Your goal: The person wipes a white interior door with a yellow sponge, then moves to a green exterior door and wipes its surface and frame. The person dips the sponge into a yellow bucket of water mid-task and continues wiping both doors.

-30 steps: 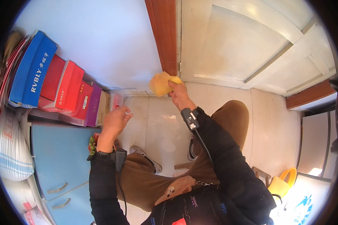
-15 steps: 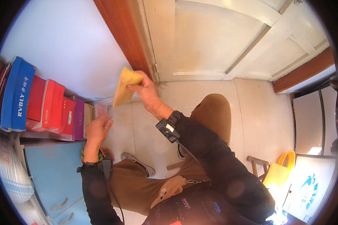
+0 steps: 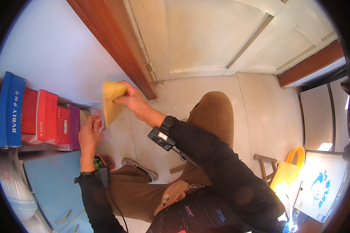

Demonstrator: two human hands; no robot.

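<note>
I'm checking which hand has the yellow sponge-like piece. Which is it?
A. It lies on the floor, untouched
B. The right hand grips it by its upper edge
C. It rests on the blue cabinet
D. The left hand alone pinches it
B: the right hand grips the yellow piece at its upper edge, while the left hand is just below it, at a clear plastic wrap.

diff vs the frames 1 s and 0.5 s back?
The right hand carried the yellow cloth from near the door's foot leftward, next to the left hand. The cloth went from bunched to hanging flat. The left hand now touches a clear plastic bag. Unchanged: grip on the cloth, boxes on the blue cabinet.
</note>
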